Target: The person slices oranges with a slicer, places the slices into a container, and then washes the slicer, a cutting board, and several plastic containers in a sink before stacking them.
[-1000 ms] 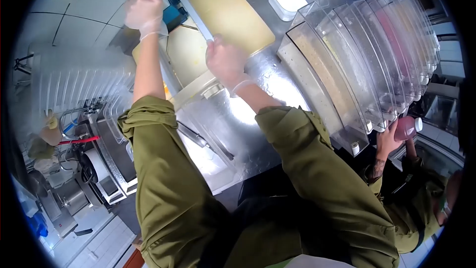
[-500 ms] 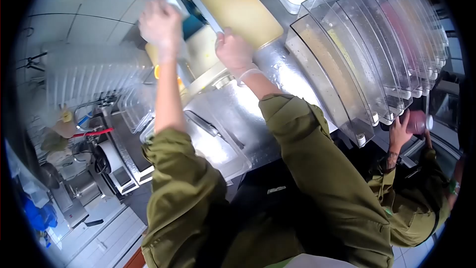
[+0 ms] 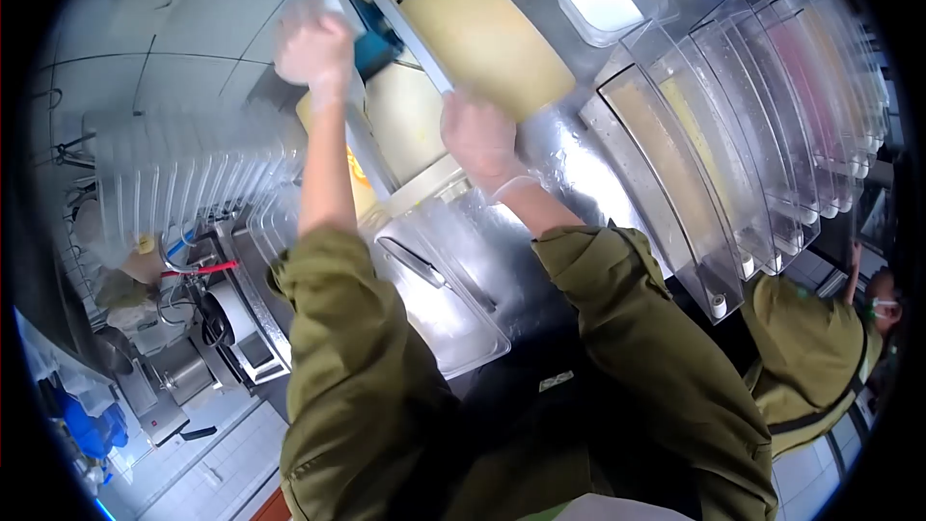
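- The steel table (image 3: 571,166) fills the view from my head camera; on it lies the pale yellow slab (image 3: 487,34), my landmark, set slantwise.
- A row of clear bins (image 3: 675,164) stands to the right of the slab. Beyond them a co-worker in an olive top (image 3: 808,352) is bent to separate work.
- A clear tray (image 3: 475,345) sits below the slab, nearer my body, with a knife (image 3: 415,265) lying in it.
- A long white strip (image 3: 410,39) lies along the slab's left edge, touching it. Its long axis slants from upper left down to lower right.
- My gloved right hand (image 3: 477,135) is clenched on the strip's near end, at the slab's lower corner, and is the nearer hand.
- My gloved left hand (image 3: 313,43) is raised left of the slab, apart from the strip's far end. Its fingers curl by a white corner, but blur hides whether it grips anything.
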`<state>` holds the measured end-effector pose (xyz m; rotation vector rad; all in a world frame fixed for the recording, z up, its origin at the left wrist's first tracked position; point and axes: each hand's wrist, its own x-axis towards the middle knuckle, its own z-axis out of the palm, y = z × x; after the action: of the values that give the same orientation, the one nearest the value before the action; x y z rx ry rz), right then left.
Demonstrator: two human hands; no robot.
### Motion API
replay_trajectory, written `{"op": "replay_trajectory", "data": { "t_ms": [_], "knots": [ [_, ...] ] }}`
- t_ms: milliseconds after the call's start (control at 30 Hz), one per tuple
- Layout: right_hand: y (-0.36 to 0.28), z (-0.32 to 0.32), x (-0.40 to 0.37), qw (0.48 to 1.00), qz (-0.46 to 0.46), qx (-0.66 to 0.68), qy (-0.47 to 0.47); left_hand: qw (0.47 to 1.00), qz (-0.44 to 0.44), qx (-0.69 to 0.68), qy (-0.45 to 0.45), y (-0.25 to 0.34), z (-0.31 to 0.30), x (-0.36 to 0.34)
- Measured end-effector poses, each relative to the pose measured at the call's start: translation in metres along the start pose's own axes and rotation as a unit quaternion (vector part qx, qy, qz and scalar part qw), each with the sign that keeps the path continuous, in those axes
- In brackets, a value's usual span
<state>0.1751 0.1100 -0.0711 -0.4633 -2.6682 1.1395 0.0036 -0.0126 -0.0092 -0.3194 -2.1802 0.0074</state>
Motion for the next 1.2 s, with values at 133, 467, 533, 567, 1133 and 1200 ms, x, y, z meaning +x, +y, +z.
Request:
{"op": "replay_trajectory", "data": {
  "t_ms": [133,467,533,567,1133,1200],
  "knots": [
    [-0.003,-0.008,-0.004,0.999,0.016,0.015,-0.025,0.999,-0.027,-0.010,-0.029,0.002,0.009,0.013],
    [-0.002,-0.008,-0.010,1.000,-0.011,0.008,-0.009,0.996,-0.042,0.020,0.081,0.013,0.007,0.007],
    [0.001,-0.011,-0.002,1.000,-0.008,0.005,-0.006,0.997,-0.044,-0.028,0.052,0.008,0.018,0.014],
    [0.000,-0.011,0.000,1.000,-0.004,0.004,-0.008,0.997,-0.049,-0.049,0.037,0.003,0.024,0.017],
    [-0.002,-0.007,-0.003,0.998,0.007,0.055,0.025,0.998,-0.046,-0.034,-0.032,0.082,-0.145,-0.070],
    [0.001,-0.004,-0.002,0.998,-0.006,0.046,0.037,0.999,-0.036,-0.025,-0.023,0.069,-0.120,-0.064]
  ]
}}
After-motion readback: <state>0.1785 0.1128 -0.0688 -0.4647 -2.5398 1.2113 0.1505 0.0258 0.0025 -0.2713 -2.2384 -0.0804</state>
